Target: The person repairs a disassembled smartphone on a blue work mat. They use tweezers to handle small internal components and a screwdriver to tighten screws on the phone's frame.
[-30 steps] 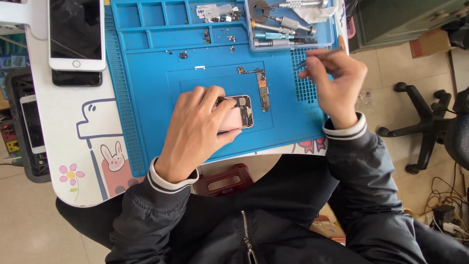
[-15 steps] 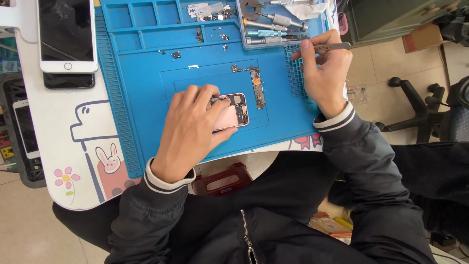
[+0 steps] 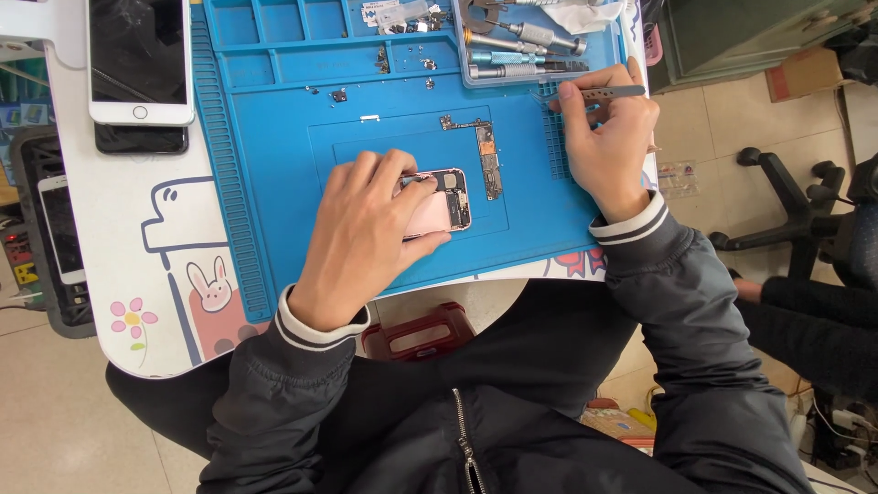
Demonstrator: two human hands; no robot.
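Blue repair mat (image 3: 274, 137) covers the bench, with screwdrivers (image 3: 521, 41) in its tray and a logic board (image 3: 487, 160) nearby. Left hand (image 3: 366, 229) presses flat on the opened pink phone (image 3: 439, 206); right hand (image 3: 608, 137) pinches tweezers (image 3: 608, 91).

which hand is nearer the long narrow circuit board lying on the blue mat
Left. The left hand rests on the opened pink phone just left of the long narrow circuit board. The right hand, holding metal tweezers, sits farther off to the board's right.
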